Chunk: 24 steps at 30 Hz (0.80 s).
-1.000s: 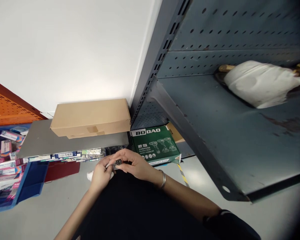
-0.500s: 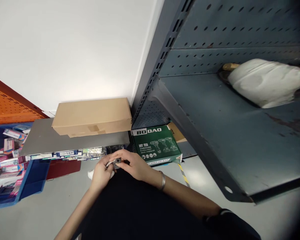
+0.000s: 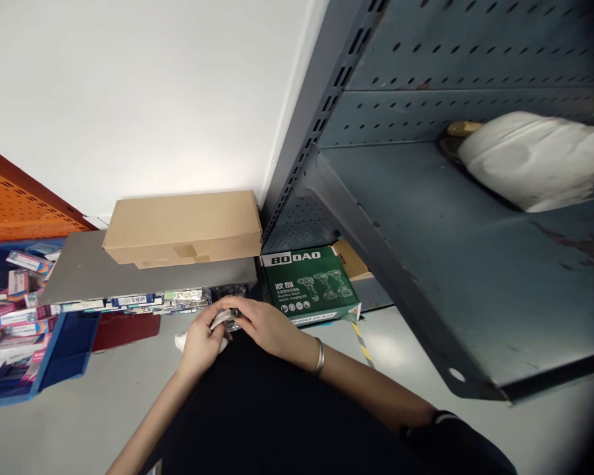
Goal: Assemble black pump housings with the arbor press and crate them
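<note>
A small dark metal part, partly wrapped in a scrap of white cloth, sits pinched between both hands over the person's dark lap, so it lies at the fingertips rather than away from either hand; its long axis cannot be told because the fingers cover most of it. The left hand cups it from below and the left, fingers curled around the cloth, while the right hand, a metal bangle on its wrist, closes over it from the right, both touching it equally. Just beyond the hands a green drill box lies on the floor at the foot of the grey shelf upright, with a brown carton to its left.
</note>
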Each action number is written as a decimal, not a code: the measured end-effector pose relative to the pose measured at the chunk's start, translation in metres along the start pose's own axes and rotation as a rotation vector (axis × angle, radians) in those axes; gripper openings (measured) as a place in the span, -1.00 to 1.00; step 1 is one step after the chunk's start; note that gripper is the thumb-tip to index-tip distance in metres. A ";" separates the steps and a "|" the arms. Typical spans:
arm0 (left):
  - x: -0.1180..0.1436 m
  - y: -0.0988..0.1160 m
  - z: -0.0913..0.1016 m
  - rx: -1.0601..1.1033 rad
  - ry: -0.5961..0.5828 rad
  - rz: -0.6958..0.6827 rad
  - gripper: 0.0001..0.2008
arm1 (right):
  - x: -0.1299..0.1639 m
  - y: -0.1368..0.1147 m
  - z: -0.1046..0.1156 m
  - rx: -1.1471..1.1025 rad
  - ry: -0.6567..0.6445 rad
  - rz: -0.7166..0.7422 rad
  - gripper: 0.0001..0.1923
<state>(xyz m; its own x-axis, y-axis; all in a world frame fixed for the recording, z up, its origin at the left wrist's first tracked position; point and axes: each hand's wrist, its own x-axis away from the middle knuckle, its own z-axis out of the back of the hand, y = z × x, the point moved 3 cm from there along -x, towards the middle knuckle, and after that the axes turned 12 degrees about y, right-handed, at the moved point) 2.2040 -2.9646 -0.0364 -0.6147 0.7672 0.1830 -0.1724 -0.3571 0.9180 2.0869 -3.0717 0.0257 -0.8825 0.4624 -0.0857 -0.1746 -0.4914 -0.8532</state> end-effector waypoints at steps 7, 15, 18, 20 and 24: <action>0.001 -0.002 0.001 -0.014 -0.006 0.013 -0.46 | -0.009 0.011 0.012 -0.859 0.187 -0.615 -0.83; -0.002 -0.003 -0.002 -0.054 -0.014 0.028 -0.46 | -0.006 0.012 0.011 -1.388 0.175 -0.907 -0.69; -0.003 -0.003 -0.002 -0.060 -0.007 0.008 -0.47 | -0.005 0.005 0.009 -1.369 0.161 -0.879 -0.72; -0.003 -0.003 -0.001 -0.063 0.005 -0.003 -0.51 | -0.006 0.000 0.008 -1.320 0.112 -0.834 -0.73; -0.004 -0.001 -0.001 -0.058 0.019 -0.017 -0.54 | -0.007 -0.003 0.005 -1.164 0.045 -0.723 -0.75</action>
<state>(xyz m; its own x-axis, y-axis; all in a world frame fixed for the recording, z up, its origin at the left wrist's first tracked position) 2.2057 -2.9678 -0.0382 -0.6261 0.7631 0.1604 -0.2266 -0.3749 0.8989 2.0911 -3.0767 0.0312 -0.7332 0.3830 0.5619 -0.1019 0.7551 -0.6477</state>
